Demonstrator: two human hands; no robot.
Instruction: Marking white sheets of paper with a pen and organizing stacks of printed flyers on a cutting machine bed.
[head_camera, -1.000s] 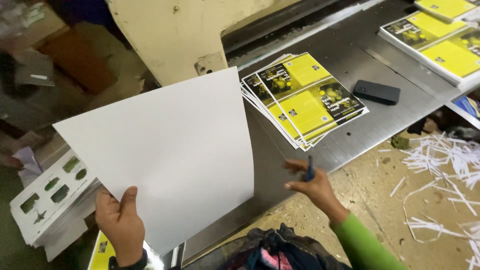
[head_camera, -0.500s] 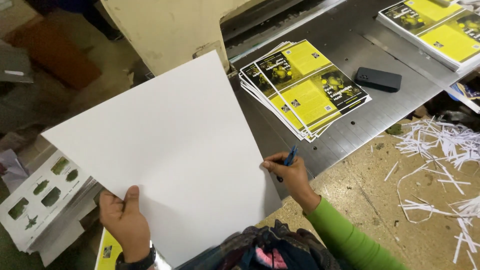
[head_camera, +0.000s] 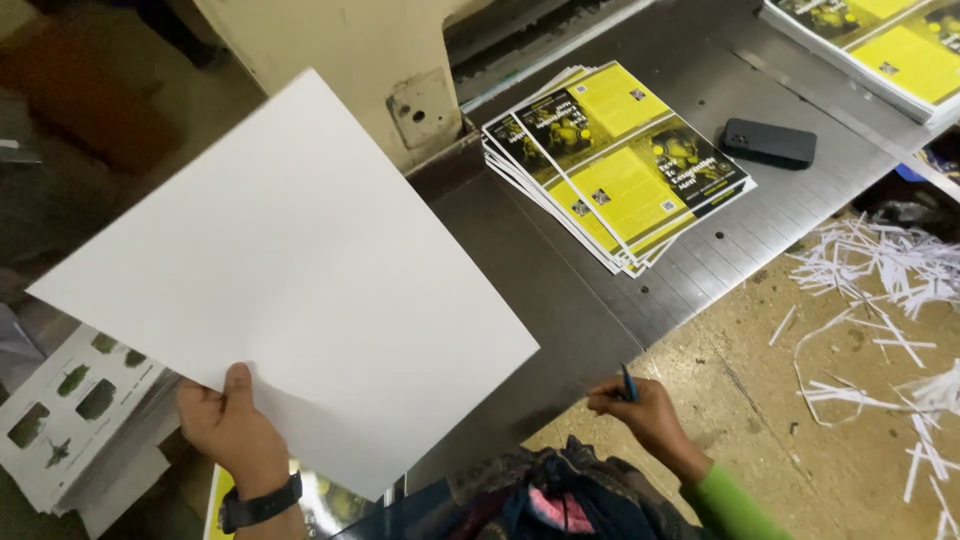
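Observation:
My left hand (head_camera: 232, 430) grips the near edge of a large blank white sheet (head_camera: 285, 280), held up and tilted over the left side of a grey metal machine table (head_camera: 560, 290). My right hand (head_camera: 640, 410), in a green sleeve, hangs at the table's near edge and holds a blue pen (head_camera: 629, 382); it is apart from the sheet. A fanned stack of yellow and black printed sheets (head_camera: 615, 165) lies on the table beyond it.
A black phone (head_camera: 769, 143) lies right of the fanned stack. Another pile of yellow printed sheets (head_camera: 880, 50) sits at the far right. White paper strips (head_camera: 880, 290) litter the floor. White sheets with green shapes (head_camera: 75, 420) are stacked at lower left. A cream machine body (head_camera: 340, 50) rises behind.
My right hand with the pen has come off the white sheet's edge and dropped to the right, to the table's near edge. The sheet stays in my left hand.

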